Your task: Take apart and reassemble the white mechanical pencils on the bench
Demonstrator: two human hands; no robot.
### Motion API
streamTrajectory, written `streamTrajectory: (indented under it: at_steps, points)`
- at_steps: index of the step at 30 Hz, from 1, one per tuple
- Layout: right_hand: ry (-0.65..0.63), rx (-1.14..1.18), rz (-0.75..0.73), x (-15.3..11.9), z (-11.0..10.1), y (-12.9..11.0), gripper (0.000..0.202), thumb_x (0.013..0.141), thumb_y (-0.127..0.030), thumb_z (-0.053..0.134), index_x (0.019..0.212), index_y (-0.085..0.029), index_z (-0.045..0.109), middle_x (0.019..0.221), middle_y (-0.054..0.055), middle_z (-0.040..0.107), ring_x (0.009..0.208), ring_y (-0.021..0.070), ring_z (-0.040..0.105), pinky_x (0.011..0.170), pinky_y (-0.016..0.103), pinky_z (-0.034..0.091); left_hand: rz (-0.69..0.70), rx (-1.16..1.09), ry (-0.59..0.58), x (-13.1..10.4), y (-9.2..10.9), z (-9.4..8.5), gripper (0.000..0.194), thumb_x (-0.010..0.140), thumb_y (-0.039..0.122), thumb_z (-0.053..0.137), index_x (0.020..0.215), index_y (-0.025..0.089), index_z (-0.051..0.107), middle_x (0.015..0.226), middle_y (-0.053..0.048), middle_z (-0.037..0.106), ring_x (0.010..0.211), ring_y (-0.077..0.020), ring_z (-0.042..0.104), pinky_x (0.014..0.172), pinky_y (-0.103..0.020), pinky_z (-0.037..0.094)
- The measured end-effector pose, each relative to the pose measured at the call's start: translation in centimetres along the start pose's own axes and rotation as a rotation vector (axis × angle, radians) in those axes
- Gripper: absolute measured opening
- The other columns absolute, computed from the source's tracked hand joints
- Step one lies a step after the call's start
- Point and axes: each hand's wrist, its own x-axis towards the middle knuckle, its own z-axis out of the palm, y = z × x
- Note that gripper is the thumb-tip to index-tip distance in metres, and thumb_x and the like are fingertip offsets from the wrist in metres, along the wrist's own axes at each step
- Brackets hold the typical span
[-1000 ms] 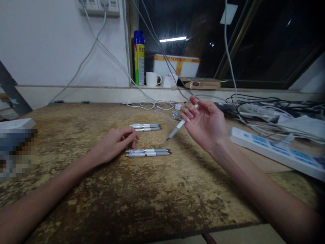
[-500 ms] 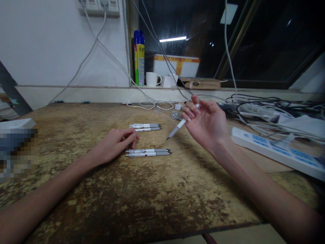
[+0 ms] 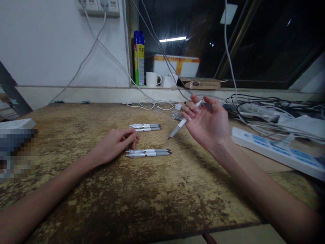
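Note:
A white pen with a grey grip (image 3: 179, 125) slants down to the left, held by the curled fingers of my right hand (image 3: 203, 120), palm turned up and thumb lifted off the pen. Its tip points at the table, and its upper end shows above the fingers. My left hand (image 3: 116, 144) lies loosely bent on the table, a small gap between thumb and fingers and nothing visible in it. Just beyond it are two similar pens (image 3: 148, 127) side by side. Nearer to me, two more pens (image 3: 149, 153) lie together, close to my left fingertips.
The worn wooden table (image 3: 142, 196) carries a power strip (image 3: 276, 150) and tangled cables (image 3: 250, 105) on the right. A thin white cable (image 3: 152, 104) lies at the back. On the sill stand a spray can (image 3: 139, 59), a mug (image 3: 152, 79) and a cardboard box (image 3: 203, 83).
In my right hand the pen has shifted slightly, its upper end now showing more clearly, and the thumb has opened away from it. My left hand and the lying pens have stayed put.

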Motion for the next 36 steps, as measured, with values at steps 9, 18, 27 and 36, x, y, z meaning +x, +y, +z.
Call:
streamTrajectory:
  at_steps: [9,18,27,36]
  points:
    - [-0.049,-0.062,0.002,-0.1,1.2,0.8,0.012,0.094,-0.038,0.060,0.092,-0.026,0.058,0.079,0.001,0.052,0.068,0.0145,0.047,0.056,0.028,0.040,0.020,-0.107,0.072,0.1,0.1,-0.1,0.036,0.105,0.043,0.042,0.096,0.018,0.067,0.083,-0.002,0.072,0.076,-0.0165,0.062,0.071,-0.028,0.045]
    - [-0.386,-0.549,-0.045,-1.2,0.9,2.8,0.019,0.094,-0.041,0.065,0.100,-0.024,0.058,0.085,0.001,0.063,0.071,0.0136,0.053,0.060,0.028,0.039,0.066,-0.396,0.059,0.0,0.7,0.5,0.036,0.099,0.039,0.057,0.132,0.024,0.055,0.114,-0.007,0.071,0.095,-0.0189,0.065,0.078,-0.029,0.050]
    - [-0.602,-0.733,0.078,-2.1,1.2,3.7,0.021,0.098,-0.036,0.058,0.115,-0.025,0.062,0.089,0.002,0.067,0.077,0.0173,0.063,0.066,0.030,0.047,0.088,-0.218,0.086,0.2,0.2,-0.2,0.028,0.098,0.043,0.057,0.102,0.018,0.070,0.095,-0.005,0.072,0.089,-0.0190,0.065,0.077,-0.029,0.051]
    - [-0.614,-0.769,0.074,-2.0,0.9,4.1,0.023,0.097,-0.042,0.060,0.107,-0.023,0.065,0.092,0.004,0.071,0.082,0.0186,0.064,0.071,0.031,0.048,0.089,-0.239,0.011,0.2,0.6,0.0,0.028,0.095,0.043,0.062,0.111,0.021,0.068,0.108,-0.005,0.072,0.097,-0.0199,0.066,0.081,-0.030,0.052]
